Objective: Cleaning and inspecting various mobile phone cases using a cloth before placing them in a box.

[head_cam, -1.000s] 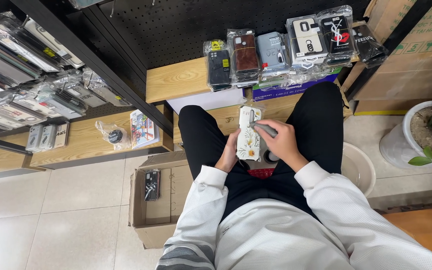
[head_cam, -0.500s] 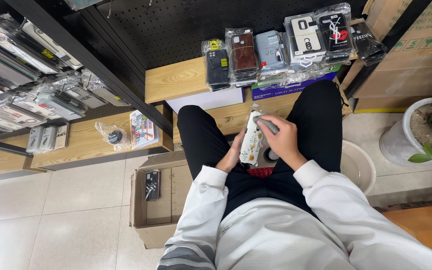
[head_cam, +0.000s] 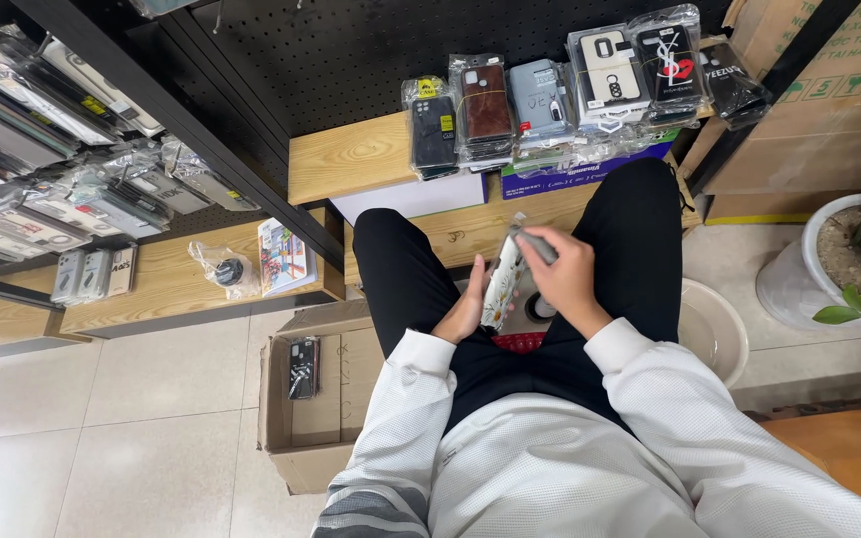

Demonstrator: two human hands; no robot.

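We hold a white phone case (head_cam: 503, 284) with a small floral print, sealed in clear plastic, between our knees above the lap, tilted almost on edge with its upper end pointing toward the shelf. Our left hand (head_cam: 465, 311) supports it from the left side, palm against its back and fingers wrapped under the lower part. Our right hand (head_cam: 562, 274) closes over the upper right edge, its fingers pressed together and pinching the plastic wrap at the top of the case. Directly below and left of the left knee stands an open cardboard box (head_cam: 303, 438) on the floor; it contains a single dark phone case (head_cam: 302, 367) lying flat near its left wall. To the right of the right leg sits a round beige bucket (head_cam: 720, 334); we cannot tell what it holds. On the wooden shelf (head_cam: 351, 157) ahead, a row of bagged phone cases (head_cam: 550, 95) stands upright against a black pegboard (head_cam: 371, 50). A lower wooden ledge (head_cam: 166, 289) at left carries a bagged small item (head_cam: 226, 269) and a colourful booklet (head_cam: 284, 256). The floor is pale tile (head_cam: 102, 438); a white planter (head_cam: 829, 269) with green leaves stands at far right.
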